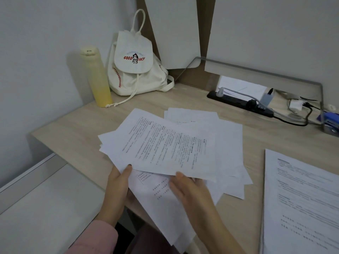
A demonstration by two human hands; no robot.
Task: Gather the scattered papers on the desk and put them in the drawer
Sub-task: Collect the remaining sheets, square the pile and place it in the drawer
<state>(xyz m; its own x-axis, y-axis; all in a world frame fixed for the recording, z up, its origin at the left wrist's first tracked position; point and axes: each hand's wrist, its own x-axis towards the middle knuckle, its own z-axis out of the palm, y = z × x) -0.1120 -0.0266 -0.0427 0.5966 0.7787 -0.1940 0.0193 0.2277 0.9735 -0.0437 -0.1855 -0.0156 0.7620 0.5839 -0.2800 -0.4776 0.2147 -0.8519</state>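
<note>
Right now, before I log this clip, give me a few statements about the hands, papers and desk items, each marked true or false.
1. The left hand grips a fanned bundle of printed sheets. True.
2. The yellow bottle lies on its side. False: it stands upright beside the white backpack.
3. Every paper is already in hand. False: a separate sheet lies on the desk at the right.
4. The right hand is under the bundle's near edge. True.
5. A black power strip sits near the desk's back edge. True.

1 head-worn wide-angle view looks forward and down from close above the near edge of the table (77,132), facing the wall corner behind it; straight lines bow toward the frame's edges.
</note>
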